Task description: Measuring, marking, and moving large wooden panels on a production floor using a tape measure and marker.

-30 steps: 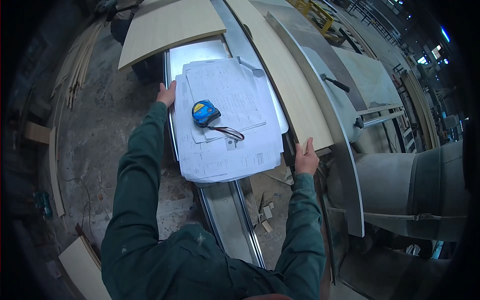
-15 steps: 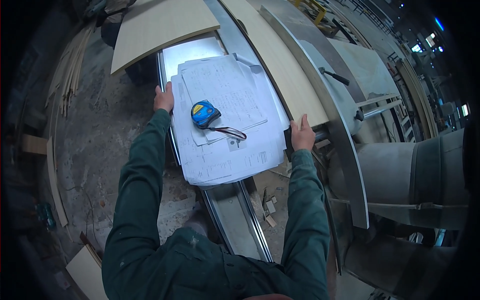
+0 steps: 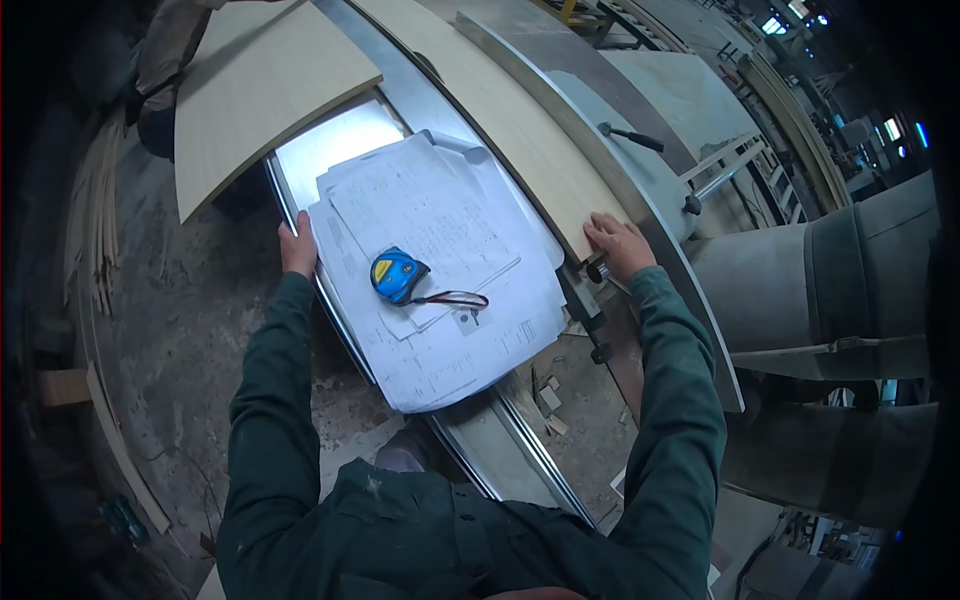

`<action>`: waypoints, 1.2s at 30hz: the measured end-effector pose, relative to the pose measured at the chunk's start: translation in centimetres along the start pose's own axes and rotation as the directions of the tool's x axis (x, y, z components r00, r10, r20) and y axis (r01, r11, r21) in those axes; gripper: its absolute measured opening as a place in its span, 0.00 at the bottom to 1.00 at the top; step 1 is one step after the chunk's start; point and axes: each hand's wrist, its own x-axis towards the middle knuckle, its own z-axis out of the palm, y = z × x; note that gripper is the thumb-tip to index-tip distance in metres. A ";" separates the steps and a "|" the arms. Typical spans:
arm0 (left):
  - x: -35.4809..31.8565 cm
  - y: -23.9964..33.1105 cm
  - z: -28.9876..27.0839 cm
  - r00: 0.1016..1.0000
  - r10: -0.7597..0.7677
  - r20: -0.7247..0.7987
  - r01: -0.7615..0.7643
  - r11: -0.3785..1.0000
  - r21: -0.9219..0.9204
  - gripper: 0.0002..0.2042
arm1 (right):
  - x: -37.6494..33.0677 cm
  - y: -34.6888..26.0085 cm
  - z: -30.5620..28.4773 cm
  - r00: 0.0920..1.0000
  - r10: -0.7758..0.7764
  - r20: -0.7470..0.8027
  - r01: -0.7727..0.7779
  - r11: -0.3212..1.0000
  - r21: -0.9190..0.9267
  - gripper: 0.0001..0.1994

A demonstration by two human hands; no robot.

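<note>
My left hand [image 3: 298, 246] is closed around the left edge of a metal sliding saw table [image 3: 335, 136]. On that table lies a stack of white papers [image 3: 420, 210] with writing and drawings. A blue tape measure [image 3: 397, 275] with a yellow label and a wrist strap rests on the papers. To the right, a long pale wood board [image 3: 520, 130] lies alongside a raised straight fence [image 3: 590, 160]. My right hand [image 3: 622, 245] lies over the near end of this board, fingers resting on its top; its underside is hidden.
A large pale panel [image 3: 260, 90] lies across the table's far left, with a person's sleeve [image 3: 165, 50] beside it. A black-handled lever [image 3: 635, 137] stands beyond the fence. Fat grey ducts [image 3: 790, 285] fill the right. Wood strips [image 3: 95, 220] and offcuts [image 3: 550, 400] lie on the floor.
My right hand has shifted from the board's near left corner rightward onto its end. The whole view has turned and shifted. My left hand stays on the table edge.
</note>
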 end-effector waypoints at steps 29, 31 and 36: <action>-1.4 3.3 -1.0 0.992 -0.125 -0.027 0.128 0.976 0.178 0.40 | 2.7 4.4 0.3 0.984 -0.121 0.130 0.140 0.978 -0.153 0.25; -1.8 3.9 -0.9 0.989 -0.146 -0.023 0.148 0.977 0.156 0.40 | 2.8 4.5 0.5 0.983 -0.158 0.098 0.175 0.964 -0.200 0.25; -1.9 4.0 -0.9 0.990 -0.134 -0.034 0.137 0.980 0.145 0.40 | 4.6 4.1 0.2 0.983 -0.152 0.103 0.171 0.961 -0.216 0.25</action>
